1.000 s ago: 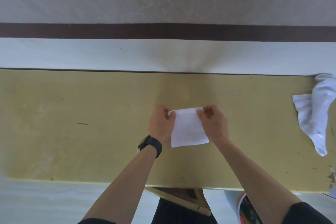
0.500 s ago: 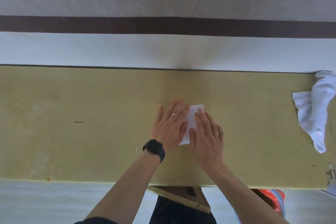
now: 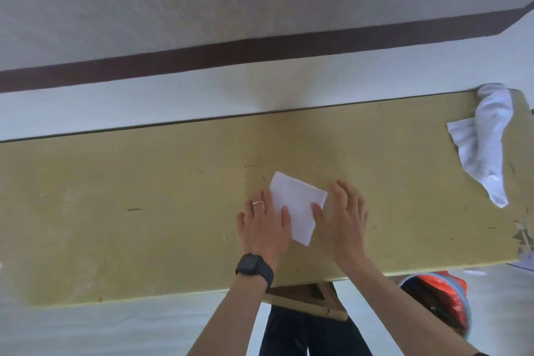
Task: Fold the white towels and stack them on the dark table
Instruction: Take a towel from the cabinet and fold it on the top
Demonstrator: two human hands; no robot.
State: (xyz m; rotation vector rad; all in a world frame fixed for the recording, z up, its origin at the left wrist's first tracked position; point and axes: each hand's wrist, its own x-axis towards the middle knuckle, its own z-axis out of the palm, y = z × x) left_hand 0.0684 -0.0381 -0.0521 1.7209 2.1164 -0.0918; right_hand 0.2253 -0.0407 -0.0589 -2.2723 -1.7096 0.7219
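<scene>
A small folded white towel [image 3: 297, 205] lies flat on the olive-yellow table [image 3: 144, 196], a little right of centre. My left hand [image 3: 264, 228], with a ring and a black watch on the wrist, rests flat against the towel's left side, thumb on the cloth. My right hand [image 3: 342, 222] lies flat on the table at the towel's right side, its thumb touching the cloth. Neither hand grips the towel. A crumpled, unfolded white towel [image 3: 485, 139] lies at the table's far right end.
Beyond the table's far edge is a pale floor and a wall with a dark baseboard [image 3: 260, 55]. A wooden table leg [image 3: 312, 300] and my dark trousers show below the near edge. A blue bin with red contents [image 3: 439, 300] stands at lower right.
My hands went from pinching the towel's top corners to pressing it flat, and have now slid apart to its sides. The folded towel now lies rotated; the view has tilted.
</scene>
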